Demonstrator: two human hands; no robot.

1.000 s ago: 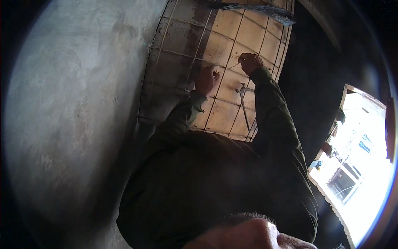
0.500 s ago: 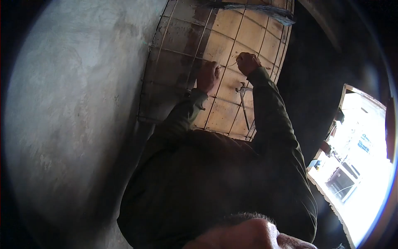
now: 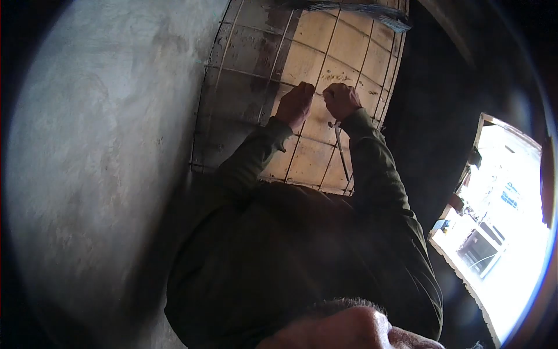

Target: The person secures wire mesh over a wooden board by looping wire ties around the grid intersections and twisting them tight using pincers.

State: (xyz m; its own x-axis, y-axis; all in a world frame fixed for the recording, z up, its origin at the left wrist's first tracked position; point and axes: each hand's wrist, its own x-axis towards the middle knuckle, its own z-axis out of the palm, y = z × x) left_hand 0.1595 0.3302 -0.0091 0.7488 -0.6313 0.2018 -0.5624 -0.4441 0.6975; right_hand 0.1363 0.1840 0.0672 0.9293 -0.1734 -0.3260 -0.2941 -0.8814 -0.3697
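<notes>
Both of my hands are closed above a grid of steel bars (image 3: 324, 55) that lies over a wooden board (image 3: 302, 64). My left hand (image 3: 296, 104) is a fist near a crossing of the bars, its fingers pinched on a thin wire. A short way to its right, my right hand (image 3: 341, 100) is curled with the knuckles up, pinching the same wire, which is mostly hidden now. A pair of pincers (image 3: 342, 154) rests on the grid just below my right hand, its head partly behind the wrist.
A bundle of dark thin wires (image 3: 363, 13) lies across the far end of the grid. On the left rises a grey plastered wall (image 3: 110, 151). A bright opening (image 3: 505, 215) is on the right. Small crumbs (image 3: 337, 77) lie on the board.
My hands have come closer together. The right one moved left and slightly down, the left one slightly up. The wire stretch that showed between them is now nearly hidden.
</notes>
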